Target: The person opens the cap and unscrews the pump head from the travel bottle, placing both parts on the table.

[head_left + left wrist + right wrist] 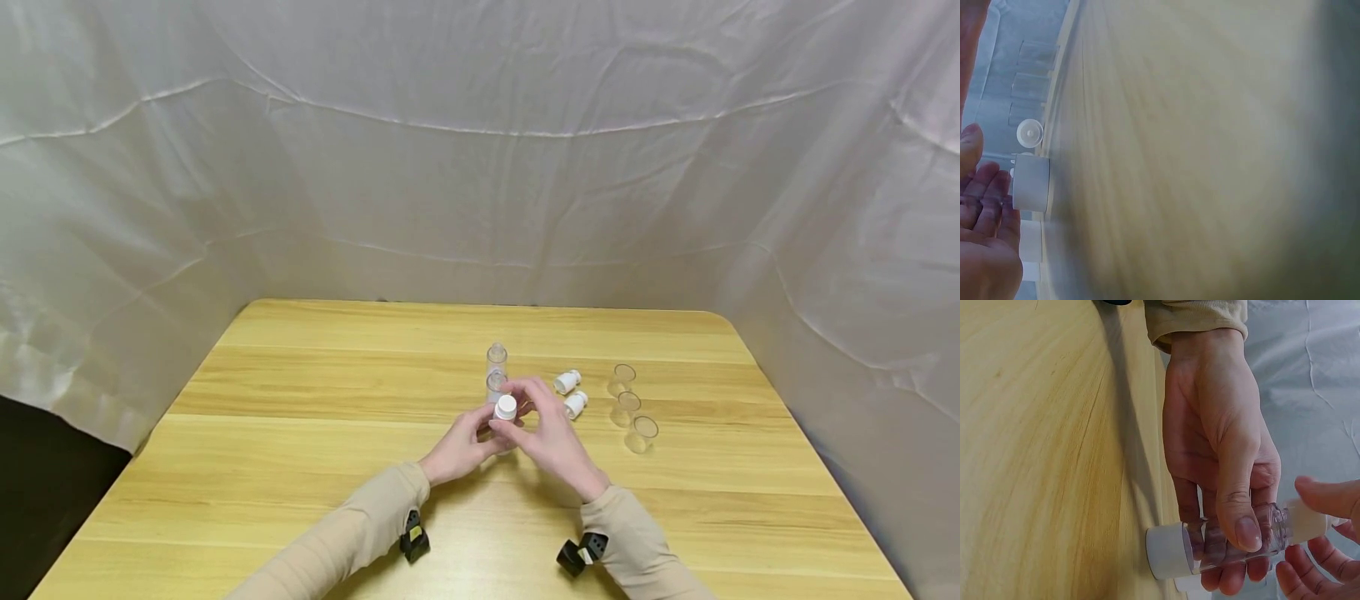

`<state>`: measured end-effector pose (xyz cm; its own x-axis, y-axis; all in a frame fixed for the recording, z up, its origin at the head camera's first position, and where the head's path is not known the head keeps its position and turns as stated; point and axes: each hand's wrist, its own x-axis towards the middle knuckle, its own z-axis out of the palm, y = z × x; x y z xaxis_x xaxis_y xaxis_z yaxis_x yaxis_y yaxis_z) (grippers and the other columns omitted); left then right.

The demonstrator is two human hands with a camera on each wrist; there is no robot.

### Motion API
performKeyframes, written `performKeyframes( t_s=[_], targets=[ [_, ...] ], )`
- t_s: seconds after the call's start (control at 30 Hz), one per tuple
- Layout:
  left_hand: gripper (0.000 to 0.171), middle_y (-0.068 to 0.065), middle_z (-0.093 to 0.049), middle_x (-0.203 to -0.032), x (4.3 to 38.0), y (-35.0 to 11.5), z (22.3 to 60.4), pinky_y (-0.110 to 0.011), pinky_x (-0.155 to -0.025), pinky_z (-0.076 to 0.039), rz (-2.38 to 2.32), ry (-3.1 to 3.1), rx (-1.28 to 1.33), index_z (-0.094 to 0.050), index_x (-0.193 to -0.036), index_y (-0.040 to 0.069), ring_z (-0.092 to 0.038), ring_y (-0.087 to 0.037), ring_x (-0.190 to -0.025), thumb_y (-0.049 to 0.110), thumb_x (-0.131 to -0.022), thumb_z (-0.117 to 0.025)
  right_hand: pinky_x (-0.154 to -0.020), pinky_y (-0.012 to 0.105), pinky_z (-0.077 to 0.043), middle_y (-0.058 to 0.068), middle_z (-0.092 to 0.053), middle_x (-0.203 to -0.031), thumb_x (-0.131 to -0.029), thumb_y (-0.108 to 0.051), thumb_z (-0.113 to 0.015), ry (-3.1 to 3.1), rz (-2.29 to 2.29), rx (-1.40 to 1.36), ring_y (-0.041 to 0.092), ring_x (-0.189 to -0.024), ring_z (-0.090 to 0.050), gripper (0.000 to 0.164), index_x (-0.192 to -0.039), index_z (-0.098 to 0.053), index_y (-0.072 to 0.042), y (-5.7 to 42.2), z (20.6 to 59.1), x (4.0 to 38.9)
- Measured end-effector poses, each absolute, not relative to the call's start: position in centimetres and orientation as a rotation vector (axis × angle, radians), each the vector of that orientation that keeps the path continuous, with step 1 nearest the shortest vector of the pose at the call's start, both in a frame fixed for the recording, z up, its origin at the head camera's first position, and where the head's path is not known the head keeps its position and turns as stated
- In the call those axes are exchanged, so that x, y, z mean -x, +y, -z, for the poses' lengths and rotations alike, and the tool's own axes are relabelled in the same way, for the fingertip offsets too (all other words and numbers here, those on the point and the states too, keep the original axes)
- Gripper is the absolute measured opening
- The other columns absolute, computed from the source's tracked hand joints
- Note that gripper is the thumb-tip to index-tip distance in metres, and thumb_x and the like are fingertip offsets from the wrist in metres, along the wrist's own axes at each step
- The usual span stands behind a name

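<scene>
A small clear bottle (pixel 1215 553) with a white base (pixel 1169 551) stands upright close over the tabletop. In the right wrist view my left hand (pixel 1213 425) grips its clear body, thumb in front and fingers behind. My right hand (pixel 551 433) pinches the white pump top (pixel 506 407) at the bottle's neck between thumb and fingers. That white top (pixel 1307 523) sits right at the bottle's mouth. Two more clear bottles (pixel 497 357) stand just behind my hands. To the right of them lie two loose white pump tops (pixel 567 382).
Three clear cylindrical caps (pixel 643 435) stand in a row farther right on the wooden table (pixel 300 492). Pale fabric sheets (pixel 480 192) hang behind the table and at both sides. Each wrist carries a black camera (pixel 415 537).
</scene>
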<state>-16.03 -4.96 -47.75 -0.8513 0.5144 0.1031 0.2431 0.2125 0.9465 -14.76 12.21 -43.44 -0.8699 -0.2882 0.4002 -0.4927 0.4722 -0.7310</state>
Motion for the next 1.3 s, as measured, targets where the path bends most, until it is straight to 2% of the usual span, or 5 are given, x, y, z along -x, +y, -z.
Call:
performKeyframes(
  t_s=[0.3,0.63,0.8,1.0,1.3],
  targets=[
    [0.047,-0.021,-0.064,-0.135,16.0,-5.0,47.7,-0.049,-0.118,-0.043,-1.681,2.273,-0.739,-0.053,-0.139,0.0,-0.059,-0.036,-0.13,0.008,-0.094,-0.067,-0.097,0.05,-0.054,0.009,-0.066,-0.119,-0.08,-0.007,-0.082,-2.478,-1.342,-0.754,0.023,-0.108,-0.061,0.055,-0.13,-0.061,-0.007,12.4,43.4,14.7],
    [0.051,-0.017,-0.059,-0.144,15.9,-5.0,47.6,-0.051,-0.119,-0.041,-1.659,2.274,-0.698,-0.052,-0.143,0.005,-0.055,-0.035,-0.136,0.014,-0.095,-0.067,-0.085,0.037,-0.06,0.011,-0.069,-0.112,-0.083,-0.002,-0.079,-2.437,-1.351,-0.775,0.021,-0.095,-0.064,0.039,-0.119,-0.066,-0.004,12.4,43.5,14.8],
    [0.053,-0.015,-0.057,-0.146,15.9,-5.1,47.6,-0.054,-0.12,-0.04,-1.643,2.29,-0.698,-0.05,-0.144,0.007,-0.054,-0.034,-0.136,0.016,-0.095,-0.068,-0.086,0.039,-0.061,0.014,-0.07,-0.116,-0.083,0.002,-0.076,-2.397,-1.355,-0.86,0.02,-0.097,-0.066,0.041,-0.123,-0.066,-0.003,12.8,43.1,14.8],
    [0.048,-0.018,-0.062,-0.139,15.9,-5.2,47.6,-0.055,-0.117,-0.042,-1.643,2.297,-0.686,-0.054,-0.14,0.005,-0.058,-0.036,-0.13,0.015,-0.095,-0.068,-0.095,0.026,-0.059,0.016,-0.069,-0.116,-0.083,0.006,-0.074,-2.3,-1.475,-0.85,0.012,-0.1,-0.063,0.042,-0.123,-0.064,0.004,13.2,43.1,14.7],
    [0.046,-0.02,-0.064,-0.134,15.9,-5.0,47.7,-0.053,-0.116,-0.045,-1.664,2.315,-0.712,-0.055,-0.137,0.001,-0.061,-0.036,-0.127,0.013,-0.095,-0.068,-0.098,0.017,-0.056,0.032,-0.062,-0.12,-0.085,0.01,-0.071,-2.169,-1.616,-0.851,0.003,-0.105,-0.061,0.043,-0.126,-0.058,0.014,13.2,43.6,14.5]
  ],
)
